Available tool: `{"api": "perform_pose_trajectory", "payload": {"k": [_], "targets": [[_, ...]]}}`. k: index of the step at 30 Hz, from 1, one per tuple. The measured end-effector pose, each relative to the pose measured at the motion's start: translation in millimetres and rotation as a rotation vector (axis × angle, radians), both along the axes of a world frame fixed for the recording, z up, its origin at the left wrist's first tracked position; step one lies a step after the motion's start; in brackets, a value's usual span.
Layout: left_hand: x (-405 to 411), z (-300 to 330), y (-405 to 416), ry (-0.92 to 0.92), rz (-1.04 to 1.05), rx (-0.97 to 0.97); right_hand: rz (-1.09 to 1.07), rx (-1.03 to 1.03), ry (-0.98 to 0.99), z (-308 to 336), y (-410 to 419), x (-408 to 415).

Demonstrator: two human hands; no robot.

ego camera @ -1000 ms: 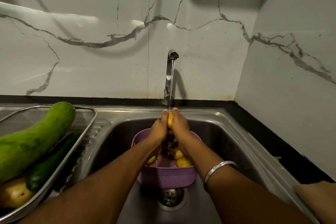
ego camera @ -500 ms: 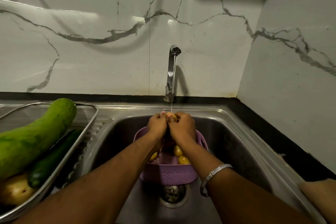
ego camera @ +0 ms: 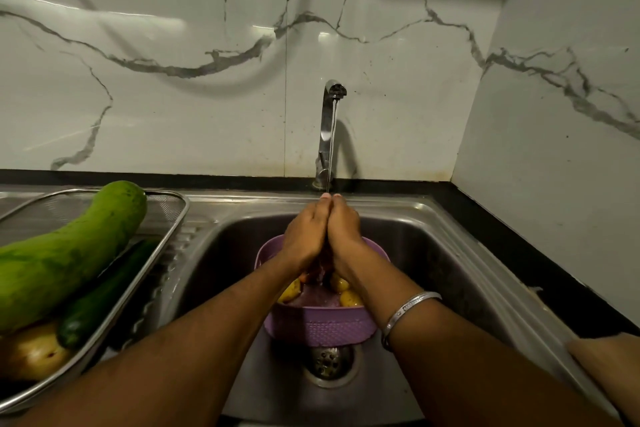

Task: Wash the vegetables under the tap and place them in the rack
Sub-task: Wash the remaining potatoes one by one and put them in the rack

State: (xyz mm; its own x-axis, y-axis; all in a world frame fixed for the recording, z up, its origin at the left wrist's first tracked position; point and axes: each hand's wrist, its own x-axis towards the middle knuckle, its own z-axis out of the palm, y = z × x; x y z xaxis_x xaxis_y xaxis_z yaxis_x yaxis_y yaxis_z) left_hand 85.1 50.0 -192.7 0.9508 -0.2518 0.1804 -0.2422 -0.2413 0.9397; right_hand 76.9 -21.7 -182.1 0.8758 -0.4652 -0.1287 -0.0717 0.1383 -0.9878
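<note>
Both hands were raised together under the tap [ego camera: 330, 121], from which a thin stream of water [ego camera: 331, 149] fell onto the fingertips. The left hand [ego camera: 306, 236] and the right hand [ego camera: 343, 232] were pressed palm to palm, their fingers laid straight against each other; whatever lay between them was hidden, so whether they held a vegetable could not be told. A silver bangle [ego camera: 408, 312] sat on the right wrist.

Directly below the hands, a purple plastic basket [ego camera: 322, 326] stood in the steel sink [ego camera: 433, 253], just behind the drain [ego camera: 329, 362]. Several small yellow potatoes [ego camera: 349, 298] lay in it, partly covered by the forearms.

To the left of the sink, a wire-mesh rack [ego camera: 166, 239] rested on the draining surface. In it lay a large pale green gourd [ego camera: 69, 253], slanted up toward the wall, with a dark green cucumber [ego camera: 100, 302] just beside and below it, and a larger potato [ego camera: 31, 350] at the near end, touching the cucumber.

White marble-pattern tiles [ego camera: 207, 97] covered the wall behind.
</note>
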Motion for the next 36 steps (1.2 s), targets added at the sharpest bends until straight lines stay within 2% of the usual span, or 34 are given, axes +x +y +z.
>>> {"api": "perform_pose_trajectory", "payload": {"k": [2, 4, 5, 9, 11, 13, 15, 18, 19, 21, 23, 24, 27, 28, 30, 32, 36], "targets": [[2.4, -7.9, 3.9, -0.270, 0.075, 0.290, 0.042, 0.281, 0.156, 1.2, -6.1, -3.0], [4.4, -10.7, 2.2, -0.335, 0.118, 0.347, 0.050, 0.346, 0.174, -2.3, -3.2, 0.8], [4.6, -9.8, -0.7, -0.274, 0.107, 0.282, 0.037, 0.284, 0.147, -3.7, 0.1, 2.3], [-0.7, 3.5, -8.7, 0.140, 0.041, -0.191, -0.070, -0.214, -0.014, -3.4, 11.5, 6.7], [-6.2, 9.8, -10.3, 0.260, -0.028, -0.245, -0.062, -0.369, -0.107, -1.4, 6.2, 1.5], [-10.0, 13.0, -8.3, 0.307, -0.062, -0.219, -0.013, -0.441, -0.186, -0.5, -1.1, 0.7], [1.3, 4.5, -2.1, 0.086, -0.021, -0.040, 0.040, -0.358, -0.187, 5.5, -2.5, 1.0], [5.8, -6.5, 8.0, -0.321, 0.004, 0.274, 0.044, 0.022, 0.019, 15.4, -7.2, -0.5], [3.3, -8.9, 9.4, -0.416, 0.025, 0.351, 0.055, 0.159, 0.076, 17.7, -9.2, -5.0], [0.5, -11.8, 10.1, -0.488, 0.070, 0.446, 0.103, 0.335, 0.159, 15.2, -11.2, -10.4], [2.6, -14.2, 7.2, -0.398, 0.105, 0.396, 0.142, 0.361, 0.177, 7.8, -5.1, -11.7], [5.6, -14.5, 6.5, -0.266, 0.114, 0.297, 0.147, 0.303, 0.181, 3.7, 2.1, -10.6], [5.6, -6.9, -3.7, 0.156, 0.044, -0.078, 0.054, -0.106, 0.121, -6.5, 12.0, 0.1], [4.3, -3.6, -5.0, 0.206, 0.011, -0.097, 0.030, -0.238, 0.072, -7.4, 10.0, 1.1], [-1.9, 3.9, -7.7, 0.192, -0.027, -0.045, 0.027, -0.376, 0.011, -4.7, 0.6, 2.1], [-2.5, 3.5, -8.4, 0.126, -0.037, -0.047, 0.011, -0.295, 0.028, 1.0, -10.2, 6.3], [-0.1, -5.0, -6.8, 0.083, -0.121, -0.177, -0.013, 0.195, 0.181, 13.1, -17.3, 6.1]]}}
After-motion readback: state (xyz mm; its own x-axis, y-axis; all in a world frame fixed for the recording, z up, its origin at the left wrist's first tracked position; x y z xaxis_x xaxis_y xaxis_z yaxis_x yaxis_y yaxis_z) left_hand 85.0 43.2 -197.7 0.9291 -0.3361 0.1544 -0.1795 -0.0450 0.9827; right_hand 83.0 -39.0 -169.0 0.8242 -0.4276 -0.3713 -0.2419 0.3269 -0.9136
